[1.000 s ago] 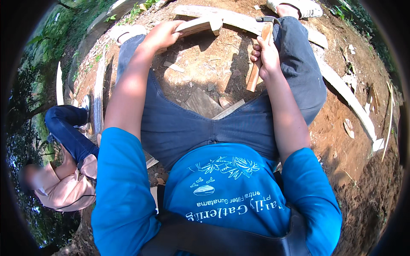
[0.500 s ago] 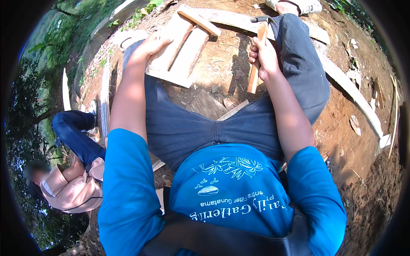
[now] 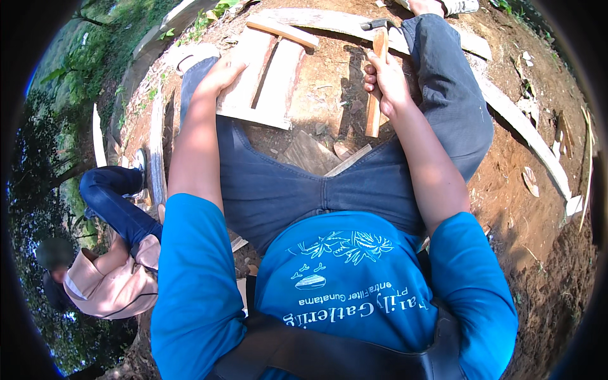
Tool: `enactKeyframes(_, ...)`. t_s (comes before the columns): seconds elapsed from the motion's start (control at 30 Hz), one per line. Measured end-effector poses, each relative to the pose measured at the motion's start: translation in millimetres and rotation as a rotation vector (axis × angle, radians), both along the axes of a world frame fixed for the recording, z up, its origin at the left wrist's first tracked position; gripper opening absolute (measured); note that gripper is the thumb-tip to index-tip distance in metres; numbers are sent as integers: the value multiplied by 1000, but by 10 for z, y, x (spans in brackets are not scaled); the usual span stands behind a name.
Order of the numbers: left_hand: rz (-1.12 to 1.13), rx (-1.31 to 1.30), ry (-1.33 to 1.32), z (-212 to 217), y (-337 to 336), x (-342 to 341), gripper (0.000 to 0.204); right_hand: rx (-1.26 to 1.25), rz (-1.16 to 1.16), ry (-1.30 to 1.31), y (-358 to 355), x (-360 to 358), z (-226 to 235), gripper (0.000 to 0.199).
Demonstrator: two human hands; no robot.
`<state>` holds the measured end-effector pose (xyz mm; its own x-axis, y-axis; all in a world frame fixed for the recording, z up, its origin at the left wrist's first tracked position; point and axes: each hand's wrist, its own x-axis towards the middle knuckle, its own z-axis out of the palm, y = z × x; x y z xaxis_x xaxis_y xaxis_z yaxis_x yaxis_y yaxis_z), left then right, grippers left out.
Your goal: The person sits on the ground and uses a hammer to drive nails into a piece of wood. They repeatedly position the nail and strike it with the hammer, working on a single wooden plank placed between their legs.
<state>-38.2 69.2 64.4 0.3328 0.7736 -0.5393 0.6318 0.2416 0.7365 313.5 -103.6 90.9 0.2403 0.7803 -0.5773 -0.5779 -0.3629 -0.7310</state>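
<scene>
My left hand is closed on the left edge of a small wooden frame; some of its fingers are hidden. Two pale, rough-edged boards make up the frame, side by side with a narrow gap between them. A wooden crosspiece spans their far end, and another strip runs along the near end. To the right, my right hand grips a hammer by its wooden handle. The hammer's dark metal head points away from me, held apart from the frame.
A loose board lies on the soil between my legs. Long pale planks lie beyond and to the right. At the left another person sits near an upright-looking plank. Greenery borders the left side.
The wooden frame has turned slightly counterclockwise, its far crosspiece shifting left. My left hand stays at its edge. The hammer has moved slightly left, still in my right hand.
</scene>
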Motion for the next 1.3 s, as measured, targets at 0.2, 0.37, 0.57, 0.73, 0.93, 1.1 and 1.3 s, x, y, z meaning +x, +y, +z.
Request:
enactKeyframes(0.2,27,44,-66,226,-123,173,50,-7,-25,29,9,51,-1,15)
enactKeyframes(0.37,-202,676,345,623,-356,559,41,26,-79,51,42,155,-26,15)
enactKeyframes(0.57,-440,974,677,401,-991,1054,45,93,-164,82,87,233,30,13)
enactKeyframes(0.73,-670,898,828,-280,-1420,1440,70,58,-188,18,48,271,95,12)
enactKeyframes(0.93,-541,760,748,-338,-1643,1160,81,114,-223,13,67,-12,-61,27)
enactKeyframes(1.1,-444,556,792,-205,-1685,1148,102,-46,-182,-135,-94,26,-89,44)
enactKeyframes(1.3,-409,376,833,-113,-1669,1040,107,-83,35,-240,-198,-113,-61,50)
